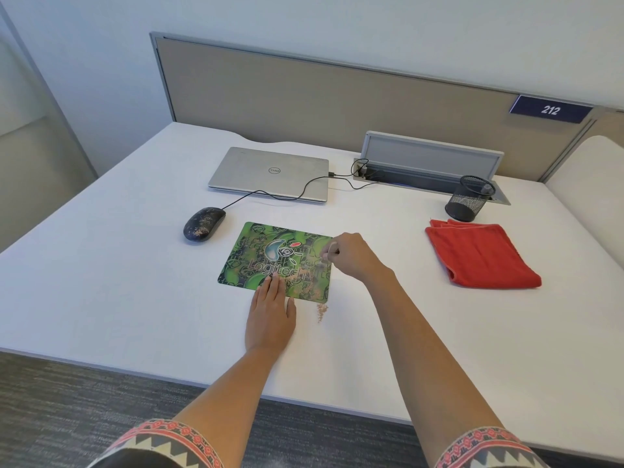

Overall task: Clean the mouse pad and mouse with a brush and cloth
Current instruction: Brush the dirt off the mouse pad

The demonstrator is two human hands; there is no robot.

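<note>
1. Head view: the green mouse pad lies near the front middle of the white counter, with tan crumbs on its near right corner and a few spilled just off that corner.
2. The left hand rests flat on the pad's near edge, fingers together, pinning it.
3. The right hand hovers at the pad's right edge, fingers pinched on a small pale brush, blurred.
4. Judgement: short strokes toward that crumbed corner, with the pad held still, should work best.
5. The crumb-speckled black mouse sits left of the pad and beyond it; its cable runs to the closed laptop behind.
6. The folded red cloth waits well right of the pad, a mesh cup behind it. Nothing blocks the sweep.
</note>
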